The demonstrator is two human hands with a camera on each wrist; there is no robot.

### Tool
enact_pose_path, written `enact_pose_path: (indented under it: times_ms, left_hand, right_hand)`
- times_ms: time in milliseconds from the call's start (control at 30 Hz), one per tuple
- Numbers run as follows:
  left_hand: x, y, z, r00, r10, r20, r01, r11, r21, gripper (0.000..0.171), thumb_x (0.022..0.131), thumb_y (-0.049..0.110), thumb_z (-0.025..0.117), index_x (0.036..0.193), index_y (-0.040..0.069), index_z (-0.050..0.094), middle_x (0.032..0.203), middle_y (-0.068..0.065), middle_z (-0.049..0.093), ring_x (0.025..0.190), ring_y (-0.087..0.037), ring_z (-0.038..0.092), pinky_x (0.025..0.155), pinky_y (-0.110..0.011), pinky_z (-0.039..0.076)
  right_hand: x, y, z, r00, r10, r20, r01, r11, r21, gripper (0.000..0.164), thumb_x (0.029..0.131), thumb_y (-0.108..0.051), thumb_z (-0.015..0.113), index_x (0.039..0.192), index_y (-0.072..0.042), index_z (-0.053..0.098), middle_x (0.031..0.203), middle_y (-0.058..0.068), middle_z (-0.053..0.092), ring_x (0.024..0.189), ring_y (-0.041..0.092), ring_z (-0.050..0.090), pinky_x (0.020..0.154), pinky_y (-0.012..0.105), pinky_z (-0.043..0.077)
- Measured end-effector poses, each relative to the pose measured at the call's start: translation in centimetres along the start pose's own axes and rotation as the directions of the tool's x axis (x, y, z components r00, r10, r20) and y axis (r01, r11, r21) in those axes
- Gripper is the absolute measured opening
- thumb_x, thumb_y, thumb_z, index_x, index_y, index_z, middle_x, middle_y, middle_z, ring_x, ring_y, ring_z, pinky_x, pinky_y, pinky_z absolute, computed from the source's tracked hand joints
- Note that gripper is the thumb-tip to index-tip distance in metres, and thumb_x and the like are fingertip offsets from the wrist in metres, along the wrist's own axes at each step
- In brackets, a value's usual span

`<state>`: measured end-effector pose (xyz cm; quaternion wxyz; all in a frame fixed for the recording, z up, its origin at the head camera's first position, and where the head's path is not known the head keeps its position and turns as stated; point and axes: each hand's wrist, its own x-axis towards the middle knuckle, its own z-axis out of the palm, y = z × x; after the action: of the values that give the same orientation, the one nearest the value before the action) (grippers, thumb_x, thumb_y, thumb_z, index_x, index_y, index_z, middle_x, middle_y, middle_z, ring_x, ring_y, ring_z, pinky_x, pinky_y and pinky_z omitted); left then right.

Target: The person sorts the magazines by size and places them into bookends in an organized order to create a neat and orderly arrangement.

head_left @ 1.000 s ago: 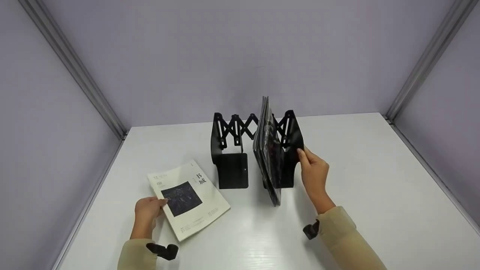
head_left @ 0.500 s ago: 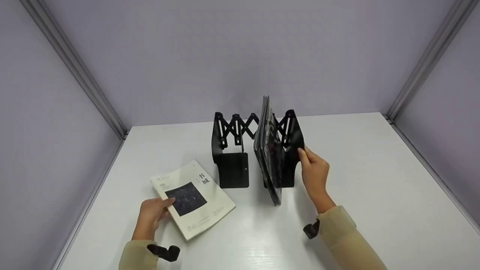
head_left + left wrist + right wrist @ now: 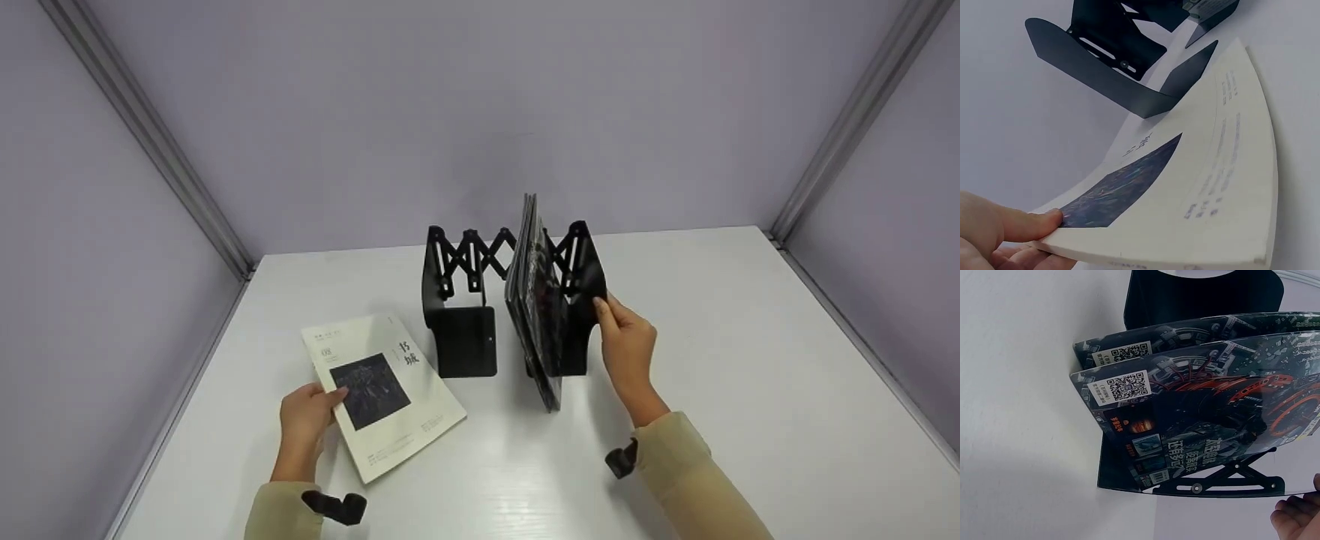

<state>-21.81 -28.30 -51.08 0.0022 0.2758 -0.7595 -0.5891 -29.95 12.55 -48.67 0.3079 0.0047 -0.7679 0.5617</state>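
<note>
My left hand (image 3: 306, 409) pinches the left edge of a cream paperback magazine (image 3: 409, 420), thumb on the cover beside its dark square picture. In the left wrist view the magazine (image 3: 1224, 185) bends slightly, its cover facing up. A black expandable bookend rack (image 3: 465, 341) stands at the middle of the table with a zigzag lattice at its back. Several dark glossy magazines (image 3: 534, 300) stand upright in its right part, leaning slightly. My right hand (image 3: 630, 345) grips the outer edge of the rack's right end plate, thumb on the near side. Its fingers show at the edge of the right wrist view.
The white table (image 3: 750, 360) is enclosed by pale walls (image 3: 480, 112) at the back and both sides. Metal frame posts (image 3: 142, 135) run along the corners. Black straps with small devices (image 3: 334, 508) sit at both sleeves.
The cream magazine and my left hand have shifted slightly right, and the magazine's far edge has tilted up a little. My right hand and the rack stay in place.
</note>
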Motion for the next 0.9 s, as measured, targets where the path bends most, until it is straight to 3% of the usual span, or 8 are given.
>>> enact_pose_path:
  times_ms: [233, 433, 567, 900]
  left_hand:
    - [-0.6, 1.4, 0.2, 0.994, 0.079, -0.080, -0.077, 0.997, 0.023, 0.031, 0.095, 0.015, 0.064, 0.116, -0.008, 0.064, 0.091, -0.008, 0.070, 0.077, -0.013, 0.057, 0.068, -0.026, 0.048]
    - [-0.9, 1.9, 0.4, 0.980, 0.145, -0.138, -0.139, 0.989, 0.054, 0.039, 0.096, 0.018, 0.065, 0.127, -0.005, 0.062, 0.122, -0.024, 0.068, 0.099, -0.025, 0.061, 0.074, -0.026, 0.046]
    - [-1.3, 2.4, 0.5, 0.970, 0.173, -0.169, -0.163, 0.984, 0.069, 0.037, 0.096, 0.019, 0.064, 0.126, -0.003, 0.063, 0.127, -0.025, 0.066, 0.110, -0.031, 0.059, 0.078, -0.029, 0.045]
    - [-2.5, 3.1, 1.0, 0.921, 0.299, -0.251, -0.293, 0.954, 0.060, 0.027, 0.097, 0.015, 0.064, 0.120, 0.001, 0.067, 0.117, -0.021, 0.072, 0.100, -0.031, 0.072, 0.064, -0.013, 0.053]
  right_hand:
    - [0.0, 0.1, 0.0, 1.000, -0.002, -0.005, 0.002, 1.000, -0.009, 0.025, 0.095, -0.010, 0.067, 0.116, 0.003, 0.070, 0.112, 0.020, 0.071, 0.104, 0.030, 0.070, 0.077, -0.002, 0.048]
    - [0.0, -0.1, 0.0, 1.000, -0.009, -0.008, 0.009, 1.000, -0.006, 0.024, 0.095, -0.009, 0.067, 0.115, 0.003, 0.070, 0.111, 0.020, 0.072, 0.101, 0.030, 0.071, 0.075, -0.001, 0.050]
    - [0.0, -0.2, 0.0, 1.000, -0.006, -0.007, 0.006, 1.000, 0.000, 0.024, 0.094, -0.009, 0.067, 0.115, 0.003, 0.071, 0.111, 0.019, 0.072, 0.101, 0.030, 0.071, 0.074, 0.000, 0.050]
    - [0.0, -0.2, 0.0, 1.000, -0.010, -0.008, 0.010, 1.000, -0.018, 0.025, 0.095, -0.011, 0.067, 0.116, 0.001, 0.071, 0.110, 0.017, 0.073, 0.097, 0.021, 0.072, 0.074, 0.000, 0.051]
